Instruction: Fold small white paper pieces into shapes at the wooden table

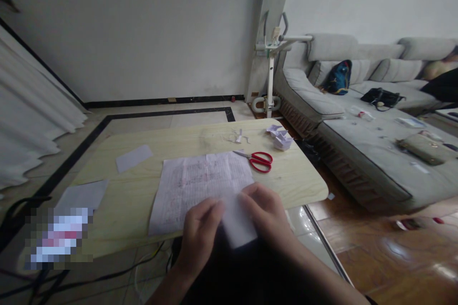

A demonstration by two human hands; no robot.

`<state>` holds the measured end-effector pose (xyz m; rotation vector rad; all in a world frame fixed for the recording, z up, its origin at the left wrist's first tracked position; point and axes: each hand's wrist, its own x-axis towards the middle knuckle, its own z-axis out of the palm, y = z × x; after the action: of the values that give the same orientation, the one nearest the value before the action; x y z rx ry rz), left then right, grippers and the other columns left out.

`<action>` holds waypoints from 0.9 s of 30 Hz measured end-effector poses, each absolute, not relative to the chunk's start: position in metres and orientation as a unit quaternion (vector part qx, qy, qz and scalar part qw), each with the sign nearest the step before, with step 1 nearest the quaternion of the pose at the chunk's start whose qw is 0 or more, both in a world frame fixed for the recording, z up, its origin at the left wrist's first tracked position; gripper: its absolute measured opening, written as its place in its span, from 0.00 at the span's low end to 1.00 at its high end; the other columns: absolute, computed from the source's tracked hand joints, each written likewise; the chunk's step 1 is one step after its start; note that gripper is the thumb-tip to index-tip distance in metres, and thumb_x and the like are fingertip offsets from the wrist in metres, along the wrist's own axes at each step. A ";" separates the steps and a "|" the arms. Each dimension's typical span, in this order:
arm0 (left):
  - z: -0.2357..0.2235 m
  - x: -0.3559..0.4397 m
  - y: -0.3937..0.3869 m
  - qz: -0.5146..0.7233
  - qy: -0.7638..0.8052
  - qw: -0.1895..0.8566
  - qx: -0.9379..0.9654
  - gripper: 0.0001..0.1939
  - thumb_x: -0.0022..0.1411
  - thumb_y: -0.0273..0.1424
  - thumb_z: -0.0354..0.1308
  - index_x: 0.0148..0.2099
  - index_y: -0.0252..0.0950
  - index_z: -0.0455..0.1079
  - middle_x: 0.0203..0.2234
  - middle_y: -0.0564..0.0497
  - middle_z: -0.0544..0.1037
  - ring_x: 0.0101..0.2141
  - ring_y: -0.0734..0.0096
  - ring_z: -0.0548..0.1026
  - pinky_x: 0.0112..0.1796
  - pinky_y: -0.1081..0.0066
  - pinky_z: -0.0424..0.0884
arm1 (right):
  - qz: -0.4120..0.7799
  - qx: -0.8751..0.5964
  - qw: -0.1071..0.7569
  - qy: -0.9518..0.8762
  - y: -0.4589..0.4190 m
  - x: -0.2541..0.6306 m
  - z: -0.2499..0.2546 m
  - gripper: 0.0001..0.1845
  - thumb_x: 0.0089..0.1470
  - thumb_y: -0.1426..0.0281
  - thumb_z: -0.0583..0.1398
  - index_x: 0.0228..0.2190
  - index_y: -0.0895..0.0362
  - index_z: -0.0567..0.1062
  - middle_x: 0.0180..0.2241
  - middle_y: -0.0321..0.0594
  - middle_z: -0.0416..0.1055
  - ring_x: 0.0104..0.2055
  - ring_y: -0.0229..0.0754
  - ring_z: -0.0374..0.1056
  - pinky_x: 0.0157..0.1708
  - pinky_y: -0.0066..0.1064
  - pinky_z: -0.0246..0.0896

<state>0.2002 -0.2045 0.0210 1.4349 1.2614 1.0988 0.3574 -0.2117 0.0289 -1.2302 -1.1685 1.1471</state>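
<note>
Holding a white slip at the near edge of the worktop, right in front of the body! Pinching its left side with the left hand, thumb and fingertips drawn together in a closed grip; clasping the far right part with the right hand, fingers curled in and closed on it too. Slanting over the near right part of a big creased sheet at the far end, and out past the worktop at the near end. Too blurred to make out any folds there.

Over to the scissors, lying at the sheet's far right corner, blades to the left, red handles to the right. Farther off, thin scraps, strewn loosely. On to the far right corner for folded papers, bunched close together. Across to the left, a pale card, well apart from the sheet; nearer, a loose paper. Away right, beyond the worktop, on the sofa: a blue bag and a black bag.
</note>
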 end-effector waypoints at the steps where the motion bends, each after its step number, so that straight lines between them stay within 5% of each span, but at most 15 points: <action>1: 0.020 0.199 -0.204 0.447 0.509 0.454 0.579 0.19 0.62 0.38 0.52 0.21 0.38 0.57 0.16 0.58 0.57 0.20 0.74 0.60 0.21 0.76 0.60 | 0.483 -0.509 0.512 -0.496 -0.212 0.357 0.029 0.14 0.54 0.60 0.62 0.26 0.57 0.70 0.23 0.34 0.65 0.26 0.37 0.60 0.25 0.26 0.55; 13: 0.012 0.198 -0.201 0.417 0.511 0.461 0.594 0.18 0.60 0.39 0.51 0.21 0.39 0.55 0.17 0.57 0.57 0.21 0.73 0.60 0.21 0.77 0.62 | 0.513 -0.495 0.481 -0.510 -0.214 0.354 0.027 0.22 0.53 0.56 0.60 0.18 0.56 0.60 0.19 0.30 0.53 0.23 0.34 0.51 0.21 0.25 0.47; 27: 0.014 0.197 -0.202 0.386 0.500 0.491 0.600 0.19 0.60 0.42 0.56 0.23 0.35 0.67 0.17 0.55 0.67 0.21 0.73 0.65 0.21 0.77 0.63 | 0.508 -0.498 0.485 -0.508 -0.209 0.355 0.022 0.22 0.55 0.55 0.59 0.20 0.56 0.60 0.20 0.30 0.54 0.23 0.34 0.51 0.22 0.25 0.49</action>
<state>0.1972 -0.2022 0.0143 1.4579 1.2134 0.9362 0.3549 -0.2091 0.0222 -1.2125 -1.2378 1.2370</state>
